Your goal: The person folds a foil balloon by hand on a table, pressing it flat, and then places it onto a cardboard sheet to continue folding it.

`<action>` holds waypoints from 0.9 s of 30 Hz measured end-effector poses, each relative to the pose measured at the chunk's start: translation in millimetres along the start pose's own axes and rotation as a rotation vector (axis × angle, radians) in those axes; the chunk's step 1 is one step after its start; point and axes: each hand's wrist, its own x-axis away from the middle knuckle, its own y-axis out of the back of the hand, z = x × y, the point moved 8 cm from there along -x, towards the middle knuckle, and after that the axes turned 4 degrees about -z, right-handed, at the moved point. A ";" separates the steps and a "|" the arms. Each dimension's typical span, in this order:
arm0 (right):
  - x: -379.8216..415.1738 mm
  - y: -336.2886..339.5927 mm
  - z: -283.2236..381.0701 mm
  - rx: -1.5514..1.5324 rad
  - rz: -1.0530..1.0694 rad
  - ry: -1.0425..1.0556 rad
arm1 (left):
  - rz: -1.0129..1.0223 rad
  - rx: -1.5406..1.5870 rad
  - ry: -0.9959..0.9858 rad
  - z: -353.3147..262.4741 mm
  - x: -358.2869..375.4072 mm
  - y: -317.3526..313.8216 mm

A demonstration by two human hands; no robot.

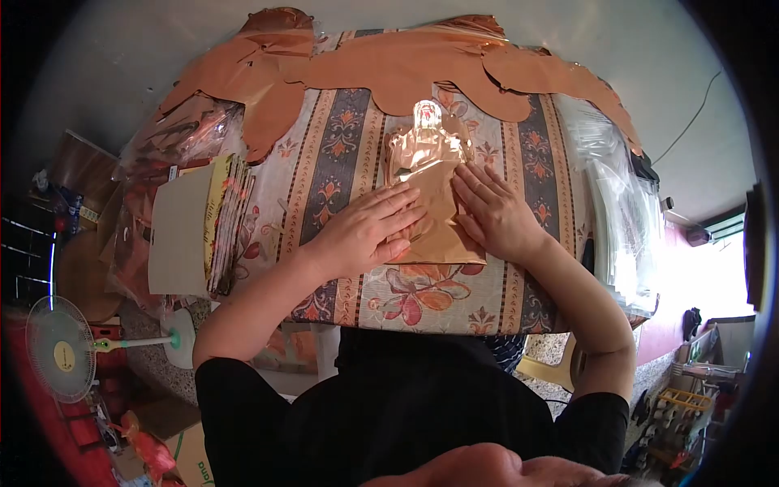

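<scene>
A folded copper-coloured foil piece (pixel 432 235), which looks like a flat foil balloon, lies in front of me on the patterned tablecloth (pixel 324 235). Its far end is crumpled and shiny, with a rounded tab (pixel 427 115) catching the light. My left hand (pixel 367 227) rests flat on the left side of the foil, fingers stretched toward its middle. On the right side, my right hand (pixel 497 213) lies palm down with fingers extended, pressing the foil's edge. Neither hand grips anything visible.
Large flat copper foil shapes (pixel 357 69) spread along the table's far edge. A stack of printed cards or packets (pixel 182 231) stands at left, near clear plastic wrapping (pixel 199 122). Clear plastic sleeves (pixel 621 219) are piled at right. A fan (pixel 61 349) is at lower left.
</scene>
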 end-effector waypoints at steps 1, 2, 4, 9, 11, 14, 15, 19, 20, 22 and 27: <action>1.0 -0.4 0.5 0.014 0.014 -0.003 | 0.011 0.024 0.002 2.8 1.7 -1.4; 1.4 0.0 1.2 0.012 0.014 -0.002 | 0.021 0.047 0.005 4.9 2.9 -1.6; 1.9 -0.5 1.1 -0.009 0.037 -0.014 | 0.039 0.055 0.039 9.8 4.5 3.5; 2.2 -1.8 0.6 0.001 0.079 -0.007 | 0.013 -0.006 0.046 19.0 -0.1 8.5; 3.1 -2.5 2.1 -0.003 0.090 -0.007 | 0.009 -0.095 0.070 17.9 -7.0 13.5; 4.3 -2.8 1.2 0.009 0.100 -0.020 | -0.102 -0.142 0.008 20.5 -11.9 22.3; 5.2 -4.9 0.6 0.014 0.094 -0.015 | -0.170 -0.154 0.001 22.7 -12.8 30.2; 4.6 -3.6 1.5 0.027 0.093 -0.010 | -0.318 -0.050 0.123 41.6 -14.0 50.5; 4.3 -3.1 2.0 0.027 0.089 -0.005 | -0.245 -0.099 0.047 32.7 -19.5 45.1; 4.1 -3.9 1.2 0.019 0.100 -0.008 | -0.121 -0.227 -0.072 15.4 -27.7 28.2; 5.2 -5.5 -0.7 0.007 0.106 -0.023 | 0.087 -0.304 0.075 40.8 -25.5 -1.6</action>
